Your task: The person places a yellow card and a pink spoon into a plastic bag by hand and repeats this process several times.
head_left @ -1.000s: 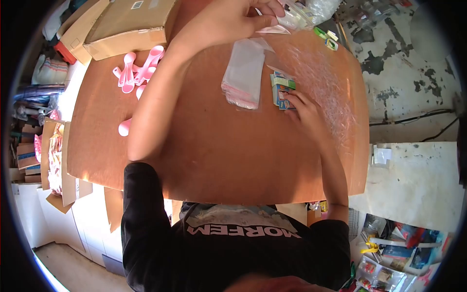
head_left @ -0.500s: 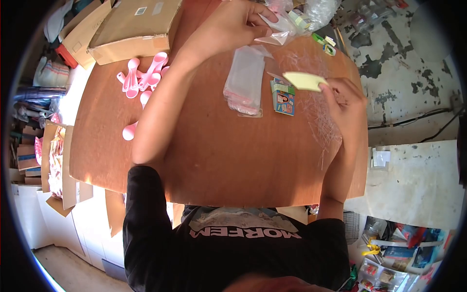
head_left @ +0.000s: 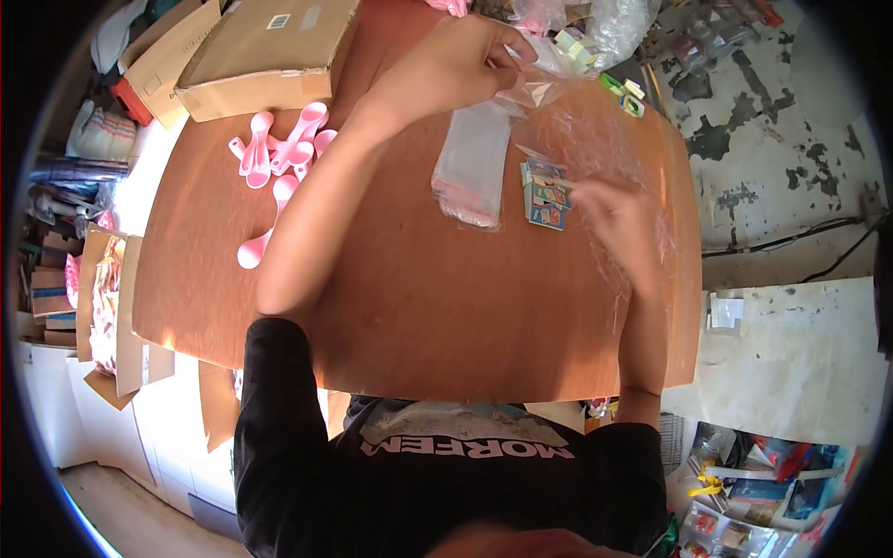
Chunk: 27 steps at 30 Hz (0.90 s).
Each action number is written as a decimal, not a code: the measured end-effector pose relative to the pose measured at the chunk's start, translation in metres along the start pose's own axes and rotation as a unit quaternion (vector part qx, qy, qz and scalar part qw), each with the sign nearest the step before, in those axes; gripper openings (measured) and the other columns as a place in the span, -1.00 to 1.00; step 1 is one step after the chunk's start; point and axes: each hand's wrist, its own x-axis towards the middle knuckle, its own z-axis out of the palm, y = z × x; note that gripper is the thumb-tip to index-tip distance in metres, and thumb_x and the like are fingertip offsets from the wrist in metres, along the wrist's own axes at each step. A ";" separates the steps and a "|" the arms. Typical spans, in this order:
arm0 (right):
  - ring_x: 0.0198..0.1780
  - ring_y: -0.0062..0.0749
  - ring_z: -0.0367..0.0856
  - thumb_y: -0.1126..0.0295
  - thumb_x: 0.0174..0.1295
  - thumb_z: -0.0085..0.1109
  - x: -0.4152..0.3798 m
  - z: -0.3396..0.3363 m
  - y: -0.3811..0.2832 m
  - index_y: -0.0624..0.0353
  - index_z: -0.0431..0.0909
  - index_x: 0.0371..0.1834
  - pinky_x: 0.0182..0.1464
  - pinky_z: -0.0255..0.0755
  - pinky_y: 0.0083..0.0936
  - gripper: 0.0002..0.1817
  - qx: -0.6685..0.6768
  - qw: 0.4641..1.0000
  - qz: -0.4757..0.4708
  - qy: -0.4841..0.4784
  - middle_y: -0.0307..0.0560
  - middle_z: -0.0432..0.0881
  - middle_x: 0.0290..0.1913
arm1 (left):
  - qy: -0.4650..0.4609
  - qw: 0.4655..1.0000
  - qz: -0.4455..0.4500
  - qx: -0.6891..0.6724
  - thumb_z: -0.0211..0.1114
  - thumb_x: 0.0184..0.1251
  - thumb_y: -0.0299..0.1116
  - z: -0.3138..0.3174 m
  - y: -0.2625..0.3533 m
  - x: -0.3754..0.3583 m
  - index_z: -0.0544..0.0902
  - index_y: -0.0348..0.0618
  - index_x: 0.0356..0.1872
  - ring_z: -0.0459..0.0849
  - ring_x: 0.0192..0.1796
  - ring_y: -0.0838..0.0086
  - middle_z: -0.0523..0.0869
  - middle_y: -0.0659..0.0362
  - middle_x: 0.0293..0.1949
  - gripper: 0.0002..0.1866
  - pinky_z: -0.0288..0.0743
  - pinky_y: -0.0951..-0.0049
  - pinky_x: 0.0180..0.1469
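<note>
At the top of the table my left hand [head_left: 470,60] is closed on a clear plastic bag [head_left: 539,91], its fingertips pinching the film. My right hand [head_left: 619,219], slightly blurred, has thumb and fingers pinched at the edge of a small printed card [head_left: 555,192]. That card lies over or just above a little stack of colourful cards [head_left: 545,218]. Left of the stack is a pile of flat clear bags [head_left: 470,167] with pinkish edges. Past my left forearm lie several pink measuring spoons [head_left: 259,153] in a loose heap, with another pink spoon [head_left: 251,253] nearer me.
A closed cardboard box [head_left: 265,60] occupies the table's far left. Thin clear plastic strands [head_left: 605,149] are strewn under and beyond my right hand. Green tape [head_left: 612,84] and crumpled clear plastic [head_left: 619,28] sit at the far right. An open carton [head_left: 130,316] stands off the left edge.
My right hand has moved left and down to the card stack; the pale yellow face it held up no longer shows. My left hand has shifted slightly, still gripping the clear bag.
</note>
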 end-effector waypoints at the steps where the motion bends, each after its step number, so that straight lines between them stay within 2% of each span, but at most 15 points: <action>1: -0.33 -0.44 0.67 0.49 0.11 0.35 0.007 -0.014 -0.001 0.21 0.71 -0.29 -0.29 0.51 -0.55 -0.89 0.057 0.995 0.052 0.062 -0.16 0.71 -0.34 | -0.014 0.999 -0.029 0.008 0.30 0.23 -0.61 0.001 0.003 0.000 0.64 -0.41 -0.06 0.71 -0.23 0.52 0.77 0.07 -0.27 -0.75 0.56 0.49 -0.14; 2: -0.34 -0.55 0.65 0.50 0.14 0.36 0.014 -0.025 -0.002 0.24 0.71 -0.27 -0.30 0.48 -0.61 -0.89 0.113 0.980 0.104 0.123 -0.15 0.71 -0.36 | -0.016 0.999 -0.026 0.010 0.30 0.23 -0.61 0.002 0.004 0.000 0.64 -0.41 -0.06 0.71 -0.23 0.52 0.77 0.07 -0.27 -0.75 0.56 0.49 -0.14; 4: -0.34 -0.70 0.56 0.48 0.19 0.37 0.025 -0.035 -0.003 0.31 0.70 -0.26 -0.31 0.41 -0.72 -0.87 0.229 0.922 0.127 0.286 -0.19 0.69 -0.35 | -0.024 0.999 -0.023 -0.008 0.30 0.22 -0.62 0.006 0.001 0.001 0.63 -0.43 -0.06 0.72 -0.21 0.52 0.77 0.05 -0.27 -0.75 0.57 0.48 -0.12; 5: -0.34 -0.70 0.56 0.48 0.19 0.37 0.032 -0.036 -0.008 0.31 0.70 -0.26 -0.31 0.41 -0.72 -0.87 0.229 0.920 0.125 0.291 -0.19 0.69 -0.35 | -0.026 0.999 -0.019 -0.005 0.30 0.22 -0.62 0.008 0.000 0.000 0.63 -0.43 -0.06 0.72 -0.21 0.52 0.77 0.05 -0.27 -0.75 0.57 0.48 -0.12; 7: -0.35 -0.73 0.52 0.48 0.18 0.40 0.049 -0.033 -0.022 0.34 0.70 -0.24 -0.32 0.37 -0.76 -0.84 0.262 0.872 0.120 0.394 -0.25 0.66 -0.34 | -0.051 0.999 -0.006 -0.003 0.30 0.23 -0.61 0.011 0.002 0.000 0.64 -0.43 -0.06 0.71 -0.21 0.55 0.77 0.06 -0.27 -0.75 0.58 0.49 -0.12; 8: -0.36 -0.73 0.51 0.49 0.17 0.40 0.054 -0.029 -0.020 0.33 0.70 -0.21 -0.32 0.37 -0.76 -0.83 0.239 0.876 0.092 0.408 -0.25 0.66 -0.32 | -0.078 0.995 -0.044 -0.036 0.31 0.25 -0.59 0.012 0.007 0.000 0.64 -0.41 -0.06 0.70 -0.21 0.58 0.77 0.10 -0.27 -0.76 0.57 0.51 -0.13; 11: -0.36 -0.74 0.51 0.49 0.17 0.40 0.061 -0.022 -0.019 0.33 0.70 -0.18 -0.32 0.36 -0.77 -0.81 0.278 0.864 0.102 0.408 -0.25 0.66 -0.34 | -0.105 0.989 -0.043 -0.097 0.32 0.25 -0.57 0.015 0.017 -0.002 0.65 -0.39 -0.05 0.68 -0.23 0.60 0.77 0.13 -0.27 -0.76 0.56 0.54 -0.13; 13: -0.37 -0.75 0.51 0.49 0.18 0.39 0.064 -0.020 -0.017 0.34 0.70 -0.19 -0.33 0.36 -0.78 -0.82 0.303 0.855 0.116 0.405 -0.27 0.67 -0.36 | -0.102 0.990 -0.024 -0.091 0.32 0.26 -0.56 0.013 0.021 -0.002 0.66 -0.37 -0.05 0.67 -0.25 0.61 0.77 0.16 -0.28 -0.76 0.55 0.55 -0.14; 15: -0.38 -0.76 0.51 0.50 0.19 0.38 0.063 -0.020 -0.009 0.34 0.70 -0.19 -0.34 0.35 -0.79 -0.83 0.327 0.898 0.101 0.279 -0.29 0.66 -0.38 | -0.114 0.992 -0.040 -0.046 0.33 0.26 -0.55 0.014 0.018 0.000 0.66 -0.37 -0.05 0.67 -0.26 0.62 0.77 0.16 -0.28 -0.76 0.54 0.56 -0.14; 19: -0.39 -0.76 0.52 0.51 0.21 0.35 0.059 -0.022 0.000 0.36 0.70 -0.20 -0.34 0.37 -0.77 -0.84 0.314 0.916 0.109 0.223 -0.26 0.67 -0.38 | -0.135 0.987 -0.050 -0.072 0.32 0.27 -0.55 0.016 0.018 0.000 0.65 -0.39 -0.06 0.66 -0.27 0.62 0.77 0.14 -0.28 -0.76 0.54 0.54 -0.15; 23: -0.39 -0.75 0.52 0.50 0.22 0.34 0.058 -0.027 -0.006 0.37 0.70 -0.21 -0.34 0.38 -0.76 -0.85 0.317 0.902 0.085 0.280 -0.26 0.67 -0.39 | -0.139 0.984 -0.051 -0.095 0.31 0.27 -0.55 0.019 0.017 0.000 0.65 -0.40 -0.06 0.65 -0.26 0.62 0.77 0.13 -0.27 -0.76 0.54 0.53 -0.14; 26: -0.40 -0.75 0.51 0.49 0.23 0.34 0.056 -0.028 -0.007 0.38 0.69 -0.21 -0.35 0.39 -0.75 -0.85 0.304 0.910 0.096 0.266 -0.25 0.68 -0.38 | -0.146 0.983 -0.040 -0.102 0.31 0.28 -0.55 0.022 0.019 0.000 0.64 -0.41 -0.04 0.65 -0.23 0.62 0.77 0.12 -0.23 -0.75 0.54 0.53 -0.12; 27: -0.40 -0.74 0.53 0.50 0.22 0.34 0.056 -0.028 -0.005 0.36 0.69 -0.21 -0.36 0.39 -0.74 -0.85 0.304 0.917 0.106 0.235 -0.24 0.68 -0.39 | -0.137 0.983 -0.049 -0.115 0.31 0.29 -0.55 0.023 0.019 0.000 0.64 -0.42 -0.02 0.66 -0.21 0.61 0.77 0.12 -0.21 -0.74 0.54 0.54 -0.11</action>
